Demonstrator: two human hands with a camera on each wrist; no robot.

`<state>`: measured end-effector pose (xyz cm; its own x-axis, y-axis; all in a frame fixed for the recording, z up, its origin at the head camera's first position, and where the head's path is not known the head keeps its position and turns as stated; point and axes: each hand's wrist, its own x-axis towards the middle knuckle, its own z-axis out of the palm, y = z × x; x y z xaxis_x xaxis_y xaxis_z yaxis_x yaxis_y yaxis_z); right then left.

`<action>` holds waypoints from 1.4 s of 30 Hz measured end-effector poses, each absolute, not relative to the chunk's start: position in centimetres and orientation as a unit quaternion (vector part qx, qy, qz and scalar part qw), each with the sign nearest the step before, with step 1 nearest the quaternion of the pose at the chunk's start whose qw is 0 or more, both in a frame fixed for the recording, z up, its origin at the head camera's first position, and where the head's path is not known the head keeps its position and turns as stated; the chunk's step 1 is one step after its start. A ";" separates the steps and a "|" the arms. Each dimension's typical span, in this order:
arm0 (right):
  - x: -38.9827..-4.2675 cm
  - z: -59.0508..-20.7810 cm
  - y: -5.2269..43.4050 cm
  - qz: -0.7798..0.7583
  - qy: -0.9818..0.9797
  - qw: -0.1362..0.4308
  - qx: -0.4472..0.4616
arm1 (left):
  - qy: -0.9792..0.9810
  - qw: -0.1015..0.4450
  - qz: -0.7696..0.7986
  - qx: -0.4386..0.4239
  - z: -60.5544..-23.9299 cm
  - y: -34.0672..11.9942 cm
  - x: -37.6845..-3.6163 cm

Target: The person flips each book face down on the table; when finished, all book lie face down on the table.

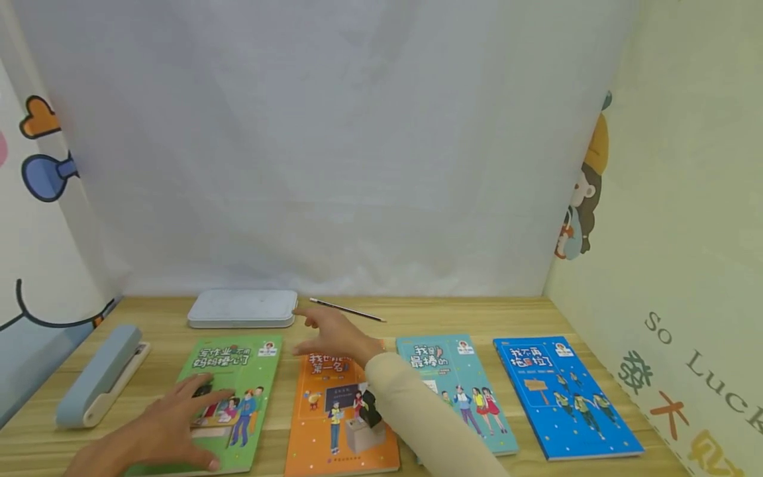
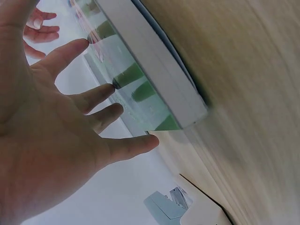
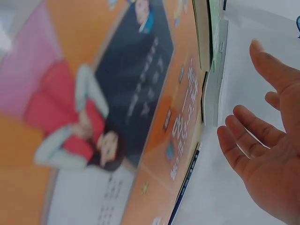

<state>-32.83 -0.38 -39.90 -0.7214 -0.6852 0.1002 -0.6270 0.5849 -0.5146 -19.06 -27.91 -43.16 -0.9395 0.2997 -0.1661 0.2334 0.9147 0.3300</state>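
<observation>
Green paperback (image 1: 235, 391), a children's book with cartoon figures on its cover, lies flat on the wooden desk (image 1: 453, 315) at the left end of a row of four. The left hand (image 1: 161, 430) rests on its lower left part with fingers spread and nearly straight, gripping nothing; in the left wrist view the same hand (image 2: 51, 136) is splayed over the glossy green cover (image 2: 136, 93), the fingertips just at its surface. Next in the row is the orange book (image 1: 334, 417). The right hand (image 1: 336, 334), in a cream sleeve (image 1: 417, 417), hovers over that book's top edge with its fingers extended and loose, the forefinger pointing toward the pale blue pencil case (image 1: 242, 308) near the back of the desk. The right wrist view shows this hand (image 3: 267, 154) open and holding nothing, above the orange cover (image 3: 117, 117). Whether it touches the book I cannot tell. Right of the orange book lie a teal book (image 1: 461, 391) and a blue book (image 1: 563, 397), set apart from each other. A pencil (image 1: 348, 309) lies just beside the case, and a blue stapler (image 1: 101, 374) sits at the far left.
</observation>
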 end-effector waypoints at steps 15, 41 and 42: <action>-33.4 -40.8 -4.0 -0.257 0.893 0.069 -0.363 | 0.967 0.150 0.165 0.119 -42.5 -27.5 -18.9; -32.5 -42.3 -6.8 -0.222 0.917 0.074 -0.323 | 0.968 0.152 0.168 0.109 -42.5 -27.1 -18.5; -32.5 -42.3 -6.8 -0.223 0.917 0.074 -0.323 | 0.968 0.152 0.168 0.109 -42.4 -27.1 -18.6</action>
